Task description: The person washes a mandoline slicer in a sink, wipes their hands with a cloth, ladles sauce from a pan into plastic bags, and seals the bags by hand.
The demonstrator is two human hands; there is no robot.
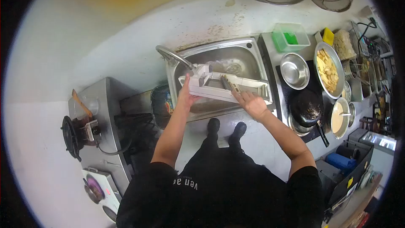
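Note:
A long white slicer-like frame (215, 94) lies across the metal sink (198, 51), under the curved faucet (171, 54). My left hand (186, 94) is closed round the frame's left end, thumb up along its side. At the frame's right part, my right hand (252, 104) has its fingers bent together on a small toothed piece (230, 85) lying aslant inside the frame. Its fingertips are partly hidden against that piece. Behind the frame, the sink's drain strainer (233, 68) shows in the basin.
Right of the sink stand a green container (280, 42), a steel bowl (295, 71), a black pan (305, 108), a bowl of sliced food (329, 69) and a bowl of batter (338, 120). At left are a burner (92, 131) and a steel counter (105, 118).

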